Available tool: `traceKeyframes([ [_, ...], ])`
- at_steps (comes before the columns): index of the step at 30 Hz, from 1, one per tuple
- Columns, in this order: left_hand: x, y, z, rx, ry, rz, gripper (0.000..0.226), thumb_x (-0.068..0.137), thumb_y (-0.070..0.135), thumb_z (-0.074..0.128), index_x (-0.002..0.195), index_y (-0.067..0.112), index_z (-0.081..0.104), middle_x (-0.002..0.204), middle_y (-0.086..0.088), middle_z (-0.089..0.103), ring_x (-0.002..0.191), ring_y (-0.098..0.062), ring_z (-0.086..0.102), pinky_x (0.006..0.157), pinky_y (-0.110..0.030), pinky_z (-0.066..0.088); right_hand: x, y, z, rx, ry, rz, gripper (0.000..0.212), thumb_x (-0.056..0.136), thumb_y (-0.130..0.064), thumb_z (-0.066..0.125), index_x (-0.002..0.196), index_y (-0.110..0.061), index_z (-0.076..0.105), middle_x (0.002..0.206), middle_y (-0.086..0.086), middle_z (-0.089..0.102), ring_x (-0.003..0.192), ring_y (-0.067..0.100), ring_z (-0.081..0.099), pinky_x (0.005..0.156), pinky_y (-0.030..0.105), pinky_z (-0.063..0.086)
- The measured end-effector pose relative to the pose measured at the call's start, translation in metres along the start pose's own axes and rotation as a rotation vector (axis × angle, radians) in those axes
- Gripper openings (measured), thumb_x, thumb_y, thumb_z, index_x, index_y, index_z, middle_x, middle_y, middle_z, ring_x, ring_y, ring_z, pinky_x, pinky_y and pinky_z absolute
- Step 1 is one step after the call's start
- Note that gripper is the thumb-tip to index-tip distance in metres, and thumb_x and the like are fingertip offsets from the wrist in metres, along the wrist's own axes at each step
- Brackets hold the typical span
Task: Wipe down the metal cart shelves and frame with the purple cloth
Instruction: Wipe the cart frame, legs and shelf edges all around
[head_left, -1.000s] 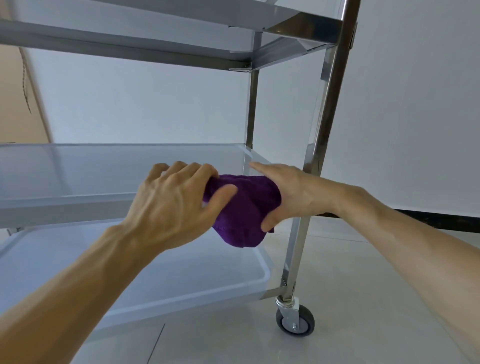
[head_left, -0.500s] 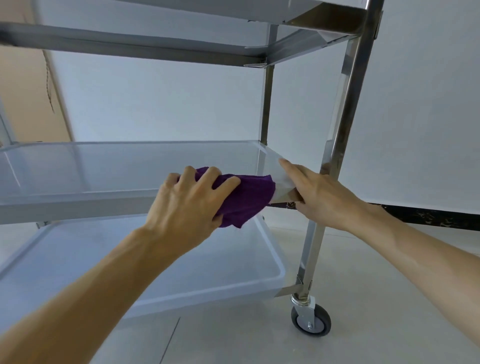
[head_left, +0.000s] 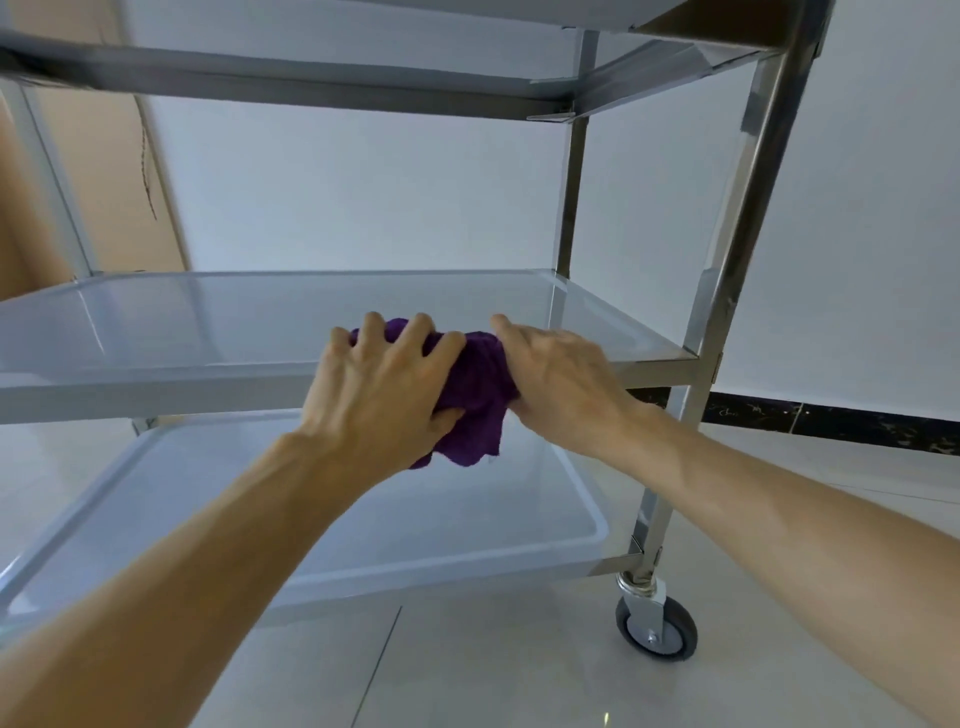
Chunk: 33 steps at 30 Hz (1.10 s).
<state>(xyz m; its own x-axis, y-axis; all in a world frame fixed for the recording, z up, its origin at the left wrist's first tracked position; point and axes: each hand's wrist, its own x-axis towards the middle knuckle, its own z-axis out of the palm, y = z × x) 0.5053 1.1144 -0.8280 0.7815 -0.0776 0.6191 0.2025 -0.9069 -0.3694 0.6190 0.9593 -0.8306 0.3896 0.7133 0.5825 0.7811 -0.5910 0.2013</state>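
Cart: the metal cart (head_left: 737, 218) fills the view, three shelves on a steel frame, one caster (head_left: 657, 626) on the floor tiles at lower right.
Middle shelf: the middle shelf (head_left: 208, 332) is where the action is; its front rim runs straight under both hands.
What changed: half a second back the cloth sat near the right front post with the right hand flat on the shelf corner; now both hands have slid left along the rim and bunched together.
Meaning: looks like the front-edge pass on this shelf is under way, corner done, the rest of the rim to the left not yet reached.
Purple cloth: the purple cloth (head_left: 475, 395) is draped over the front rim, a tail hanging below it.
Left hand: the left hand (head_left: 374, 395) clamps the cloth, fingers spread and curled over the top.
Right hand: the right hand (head_left: 556, 379) presses in beside it, fingers close together, touching the cloth's right side.
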Motion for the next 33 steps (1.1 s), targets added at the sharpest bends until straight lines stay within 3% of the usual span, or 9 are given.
traceKeyframes([
  [4, -0.017, -0.034, 0.002, -0.047, 0.031, 0.049, 0.052, 0.086, 0.042, 0.059, 0.135, 0.028, 0.050, 0.121, 0.003, 0.061, 0.088, -0.031, 0.060, 0.069, -0.040, 0.050, -0.009, 0.019, 0.001, -0.113, 0.000, -0.025, 0.069, 0.087, -0.014, 0.066, 0.148, -0.003, 0.035, 0.111, 0.010, 0.068, 0.091, 0.032, 0.066, 0.063, 0.033, 0.042],
  [8, -0.052, -0.090, 0.002, -0.016, 0.051, 0.041, 0.059, 0.077, 0.034, 0.073, 0.133, 0.026, 0.057, 0.118, 0.002, 0.064, 0.086, -0.034, 0.063, 0.064, -0.041, 0.052, -0.014, 0.036, 0.001, -0.037, -0.019, -0.048, 0.056, 0.077, -0.008, 0.077, 0.128, -0.004, 0.055, 0.111, 0.010, 0.070, 0.090, 0.035, 0.068, 0.062, 0.033, 0.044],
  [11, -0.076, -0.127, -0.003, 0.012, 0.024, -0.001, 0.064, 0.074, 0.036, 0.076, 0.134, 0.026, 0.056, 0.118, 0.002, 0.065, 0.089, -0.034, 0.063, 0.063, -0.042, 0.052, -0.022, 0.053, -0.003, 0.013, -0.046, -0.010, 0.057, 0.071, -0.003, 0.079, 0.124, -0.006, 0.059, 0.121, 0.008, 0.069, 0.096, 0.034, 0.069, 0.069, 0.041, 0.055],
  [14, -0.086, -0.142, -0.006, 0.017, -0.003, -0.029, 0.065, 0.073, 0.040, 0.076, 0.133, 0.027, 0.056, 0.117, 0.003, 0.065, 0.089, -0.034, 0.063, 0.064, -0.042, 0.052, -0.026, 0.057, -0.007, 0.017, -0.047, 0.052, 0.054, 0.070, -0.008, 0.077, 0.122, -0.008, 0.061, 0.121, 0.006, 0.069, 0.100, 0.036, 0.067, 0.078, 0.044, 0.055],
  [17, -0.080, -0.131, -0.006, -0.020, -0.014, -0.035, 0.061, 0.074, 0.043, 0.074, 0.130, 0.026, 0.056, 0.116, 0.001, 0.066, 0.089, -0.035, 0.063, 0.070, -0.046, 0.052, -0.018, 0.032, -0.008, -0.023, 0.024, -0.056, 0.053, 0.067, -0.013, 0.082, 0.115, -0.001, 0.065, 0.121, 0.014, 0.068, 0.107, 0.035, 0.066, 0.093, 0.046, 0.051],
  [20, -0.064, -0.104, -0.006, -0.053, 0.003, -0.032, 0.056, 0.080, 0.047, 0.066, 0.129, 0.023, 0.055, 0.117, 0.000, 0.065, 0.092, -0.035, 0.061, 0.077, -0.047, 0.051, 0.009, -0.014, -0.007, -0.020, 0.031, -0.163, 0.050, 0.072, -0.017, 0.076, 0.118, -0.003, 0.062, 0.121, 0.011, 0.067, 0.111, 0.030, 0.064, 0.095, 0.042, 0.050],
  [25, -0.035, -0.063, 0.000, -0.050, -0.018, -0.036, 0.056, 0.087, 0.053, 0.055, 0.135, 0.025, 0.046, 0.125, 0.002, 0.056, 0.099, -0.030, 0.055, 0.084, -0.045, 0.047, 0.040, -0.060, 0.011, 0.050, -0.010, -0.086, 0.020, 0.086, -0.013, 0.055, 0.106, -0.010, 0.056, 0.101, 0.003, 0.066, 0.091, 0.027, 0.062, 0.071, 0.030, 0.040],
  [29, -0.051, -0.088, -0.001, -0.069, -0.011, 0.000, 0.056, 0.089, 0.045, 0.058, 0.140, 0.029, 0.043, 0.131, 0.006, 0.054, 0.102, -0.029, 0.056, 0.085, -0.043, 0.048, 0.031, -0.042, 0.014, 0.006, 0.014, -0.112, 0.028, 0.082, -0.007, 0.058, 0.109, -0.009, 0.057, 0.102, 0.003, 0.067, 0.086, 0.031, 0.064, 0.063, 0.030, 0.034],
  [33, -0.092, -0.144, -0.009, -0.036, -0.014, 0.018, 0.059, 0.082, 0.043, 0.069, 0.136, 0.024, 0.052, 0.125, 0.002, 0.060, 0.096, -0.030, 0.060, 0.076, -0.045, 0.053, 0.023, -0.028, 0.010, -0.008, -0.055, -0.112, 0.040, 0.077, -0.006, 0.066, 0.116, -0.007, 0.057, 0.119, 0.008, 0.067, 0.098, 0.033, 0.067, 0.069, 0.036, 0.053],
])
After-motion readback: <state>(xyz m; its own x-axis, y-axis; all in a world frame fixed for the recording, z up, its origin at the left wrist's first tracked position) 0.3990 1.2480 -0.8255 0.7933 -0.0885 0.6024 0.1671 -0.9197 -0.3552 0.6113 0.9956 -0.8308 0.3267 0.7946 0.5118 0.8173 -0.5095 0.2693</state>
